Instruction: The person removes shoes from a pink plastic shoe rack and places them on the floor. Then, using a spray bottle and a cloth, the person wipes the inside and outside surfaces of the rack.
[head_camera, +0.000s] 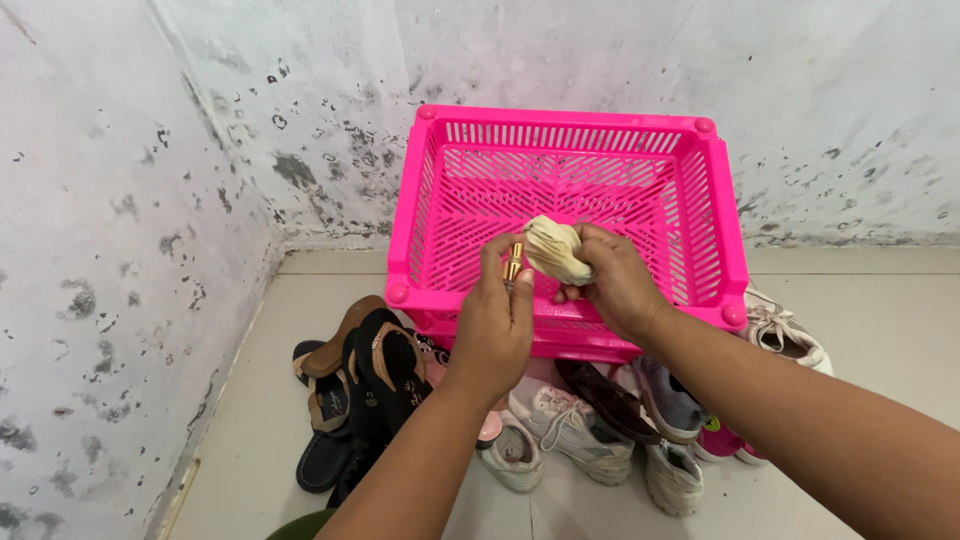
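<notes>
- The mouldy white wall (120, 200) is the biggest thing here. It has dark spots all over, and two sides of it meet in a corner behind everything.
- The pale tiled floor (860, 300) runs out from the wall.
- The bright pink plastic basket with holes in its sides (690, 190) stands on the floor near the corner. It sits just behind a heap of shoes.
- The heap of shoes (590, 430) lies on the floor in front of the basket. The shoes touch and lean on each other.
- The black and brown sandals (360, 385) are on the left of the heap, stacked up.
- The dirty white lace-up sneakers (565, 435) are in the middle, lying on their sides.
- Another white sneaker with laces (785, 335) peeks out by the basket's right corner.
- The right hand (615, 280) is over the front edge of the basket. Its fingers are bent and squeezed around a soft cream-coloured shoe.
- The left hand (495, 325) is right beside it. Its thumb and fingers are pinched together on a shiny gold bit.
- The soft cream-coloured shoe (555, 250) is up in the air between both hands, just above the inside of the basket. It looks folded or squashed.
- The small shiny gold piece (513, 262) sticks out from the left end of the shoe. I cannot tell what it is.
</notes>
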